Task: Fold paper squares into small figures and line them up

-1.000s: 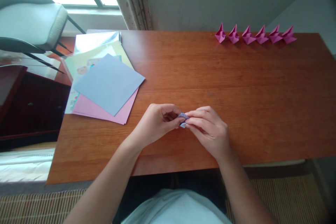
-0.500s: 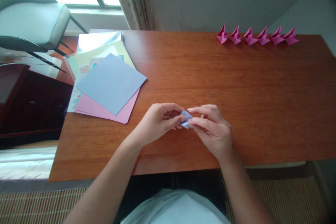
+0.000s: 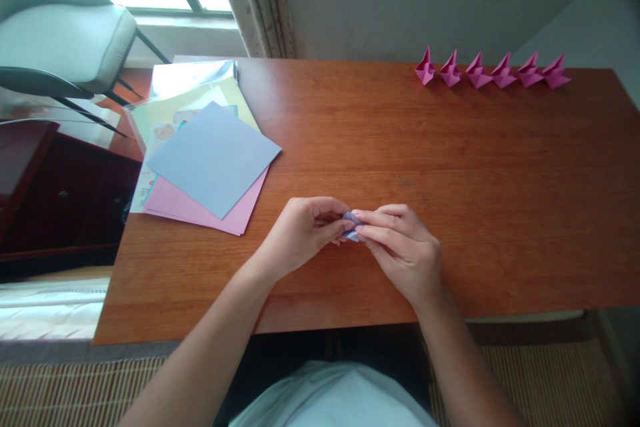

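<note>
A small folded piece of blue paper (image 3: 351,225) is pinched between both my hands just above the wooden table (image 3: 450,167). My left hand (image 3: 300,233) grips its left side with thumb and fingers closed. My right hand (image 3: 400,250) presses its right side with the fingertips together. Most of the paper is hidden by my fingers.
A blue sheet (image 3: 213,157) lies on a pink sheet (image 3: 200,208) over a clear plastic packet (image 3: 190,80) at the table's left. Several pink origami figures (image 3: 493,70) stand in a row at the far right edge. A grey chair (image 3: 65,43) stands left of the table.
My right fingers have closed back over the blue paper, covering more of it than half a second ago. Both hands stay in the same spot.
</note>
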The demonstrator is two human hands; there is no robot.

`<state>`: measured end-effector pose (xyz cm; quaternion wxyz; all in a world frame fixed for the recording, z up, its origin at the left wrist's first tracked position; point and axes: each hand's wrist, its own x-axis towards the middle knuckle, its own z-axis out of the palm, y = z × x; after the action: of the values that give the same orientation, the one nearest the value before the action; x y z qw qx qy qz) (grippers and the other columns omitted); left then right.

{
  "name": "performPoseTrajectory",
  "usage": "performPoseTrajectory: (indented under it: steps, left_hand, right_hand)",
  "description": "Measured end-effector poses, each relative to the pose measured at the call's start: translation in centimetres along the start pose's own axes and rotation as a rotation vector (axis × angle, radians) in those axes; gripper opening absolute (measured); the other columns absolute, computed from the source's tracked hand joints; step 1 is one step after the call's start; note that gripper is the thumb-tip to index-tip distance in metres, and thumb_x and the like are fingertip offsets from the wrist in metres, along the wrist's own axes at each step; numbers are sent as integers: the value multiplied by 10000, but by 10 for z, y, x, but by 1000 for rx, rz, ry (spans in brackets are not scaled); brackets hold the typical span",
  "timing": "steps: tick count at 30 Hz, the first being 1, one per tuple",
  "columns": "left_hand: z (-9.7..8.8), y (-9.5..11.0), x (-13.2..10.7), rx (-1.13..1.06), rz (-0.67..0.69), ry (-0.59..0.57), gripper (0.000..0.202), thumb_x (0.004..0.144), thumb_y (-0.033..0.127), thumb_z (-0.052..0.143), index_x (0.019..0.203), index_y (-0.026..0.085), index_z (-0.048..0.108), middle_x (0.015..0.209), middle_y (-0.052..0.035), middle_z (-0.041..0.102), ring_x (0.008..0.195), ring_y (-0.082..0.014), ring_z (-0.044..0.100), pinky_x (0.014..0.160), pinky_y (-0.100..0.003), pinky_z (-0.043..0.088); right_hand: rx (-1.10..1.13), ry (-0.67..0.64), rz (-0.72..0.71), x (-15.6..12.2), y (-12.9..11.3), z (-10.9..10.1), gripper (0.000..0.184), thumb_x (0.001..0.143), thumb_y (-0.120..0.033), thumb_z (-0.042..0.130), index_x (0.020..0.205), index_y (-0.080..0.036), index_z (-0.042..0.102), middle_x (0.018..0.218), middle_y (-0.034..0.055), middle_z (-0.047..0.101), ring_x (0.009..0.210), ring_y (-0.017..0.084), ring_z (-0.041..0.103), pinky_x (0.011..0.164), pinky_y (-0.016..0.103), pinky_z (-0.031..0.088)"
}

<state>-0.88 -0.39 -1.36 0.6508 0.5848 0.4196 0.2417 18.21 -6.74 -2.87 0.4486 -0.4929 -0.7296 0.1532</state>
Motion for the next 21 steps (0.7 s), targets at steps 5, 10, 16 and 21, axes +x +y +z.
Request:
performPoseTrajectory:
  steps: [5,10,16,21]
  left_hand:
    - [2,3,-1,19,15,12,93,853,244,711,875,154,720,783,-47,749,693,-163,719,631,-246,588]
    - [4,3,-1,55,33,23,89,843,236,713,876,154,721,773,-44,745,674,-153,703,629,-240,584]
    - [3,4,-1,124,48,-45,122,861,268,700,846,147,706,733,-31,727,649,-142,686,598,-219,547]
    - [2,6,0,160,19,-101,120,880,262,678,876,147,710,757,-36,737,678,-150,692,596,-217,534]
  right_hand:
    - [-13,-15,-10,0,-1,1,262,890,-89,699,1022,-309,753,1125,17,785,982,221,665,876,434,597]
    - [-32,-32,-33,0,-1,1,181,865,-118,741,940,-282,753,1152,53,757,1007,232,609,783,395,589]
    - [64,-36,62,3,-7,0,142,879,-124,733,912,-262,747,1105,55,742,1013,225,585,745,358,559]
    - [200,-66,171,2,-11,0,121,897,-128,715,902,-246,743,1043,41,718,959,184,649,817,346,560]
